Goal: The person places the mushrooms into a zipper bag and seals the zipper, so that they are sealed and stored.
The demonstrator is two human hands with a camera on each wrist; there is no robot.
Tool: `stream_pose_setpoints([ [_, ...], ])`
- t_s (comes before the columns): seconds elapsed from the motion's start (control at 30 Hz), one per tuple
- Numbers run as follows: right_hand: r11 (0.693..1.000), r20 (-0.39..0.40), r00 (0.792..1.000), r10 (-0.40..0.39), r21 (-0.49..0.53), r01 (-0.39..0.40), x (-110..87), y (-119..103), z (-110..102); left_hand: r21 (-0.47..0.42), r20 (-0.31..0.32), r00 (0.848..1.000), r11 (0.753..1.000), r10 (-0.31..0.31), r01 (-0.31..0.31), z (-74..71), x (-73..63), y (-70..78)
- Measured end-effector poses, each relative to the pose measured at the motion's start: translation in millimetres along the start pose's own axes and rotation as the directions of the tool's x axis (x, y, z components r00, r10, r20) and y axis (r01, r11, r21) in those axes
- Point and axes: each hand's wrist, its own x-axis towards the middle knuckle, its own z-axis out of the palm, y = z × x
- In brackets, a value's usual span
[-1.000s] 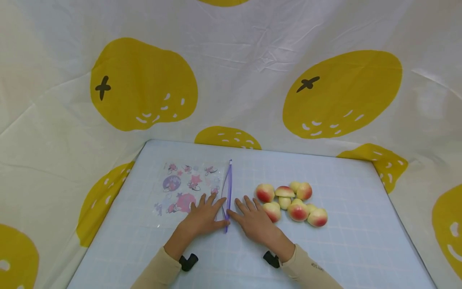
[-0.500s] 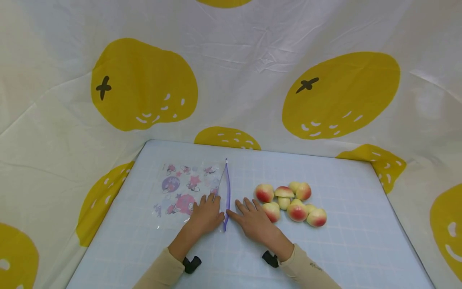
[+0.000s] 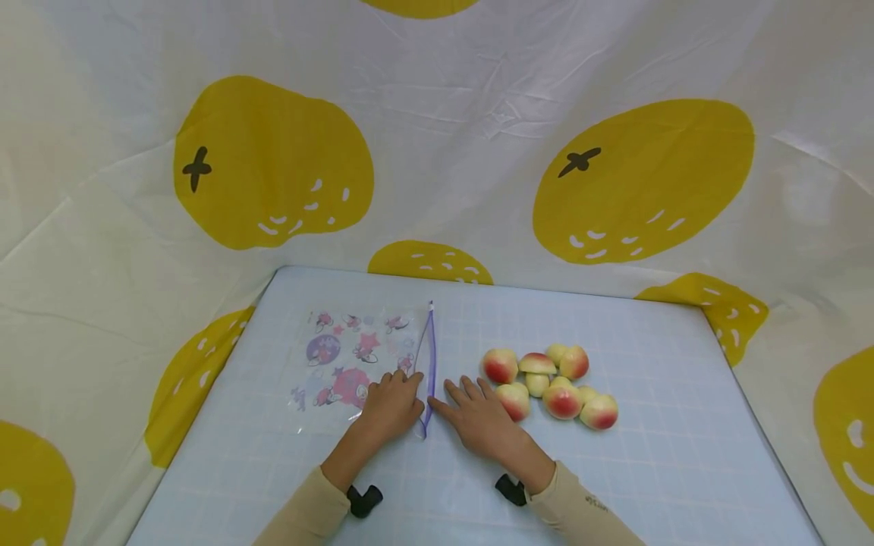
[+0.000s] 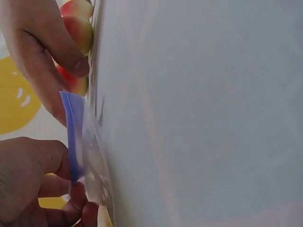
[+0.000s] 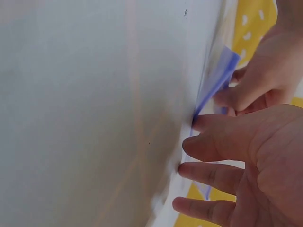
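- Nearest, at the lower centre of the head view, the right hand (image 3: 481, 421) lies with its fingers spread and extended, gripping nothing; its thumb touches the bag's purple zip strip (image 3: 433, 356), apparently steadying it.
- Just left of it, the left hand (image 3: 391, 406) has curled fingers and pinches the bag's lip between thumb and fingers, as the left wrist view shows.
- The clear printed bag (image 3: 362, 341) lies flat left of centre, its mouth facing right and parted in a narrow gap.
- The step in hand looks like working the mouth open; the next move seems to call for the left hand's pinch on one lip while the right holds the other down.
- Right of centre, mushroom-shaped pieces (image 3: 556, 390) sit clustered beside the right hand, ungripped.
- Beyond the pale table (image 3: 649, 470), a yellow-patterned cloth (image 3: 464, 189) fills the upper frame.
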Motion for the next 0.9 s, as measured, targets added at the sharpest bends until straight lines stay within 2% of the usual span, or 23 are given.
stream_pose_setpoints([
  [0.23,1.0,0.018,1.0,0.0,0.014,0.0,-0.7,0.2,0.7,0.009,-0.005,1.0,1.0,-0.006,0.006,1.2,-1.0,2.3],
  [0.4,1.0,0.018,1.0,-0.004,0.026,0.004,-0.9,1.2,-0.6,0.113,-0.072,0.997,0.993,-0.028,0.036,4.0,-3.3,5.5],
  [0.5,1.0,0.021,1.0,-0.003,0.03,0.002,-0.4,1.7,-1.3,0.197,-0.127,0.991,0.978,-0.048,0.073,2.7,-4.7,7.6],
  [0.6,1.0,0.02,1.0,-0.002,0.03,0.001,-0.1,1.7,-1.6,0.236,-0.155,0.985,0.965,-0.074,0.11,0.3,-6.5,7.8],
  [0.7,1.0,0.014,1.0,-0.003,0.02,0.002,-0.2,1.5,-1.6,0.192,-0.134,0.985,0.972,-0.112,0.136,-1.3,-8.3,4.7],
  [0.8,1.0,0.01,1.0,-0.002,0.013,0.002,-0.6,1.2,-1.5,0.085,-0.077,0.988,0.986,-0.134,0.14,-2.3,-10.1,0.5],
  [0.9,1.0,0.011,1.0,-0.001,0.015,0.001,-0.8,0.8,-1.4,-0.008,-0.024,0.99,0.991,-0.135,0.135,-3.4,-10.9,-3.1],
])
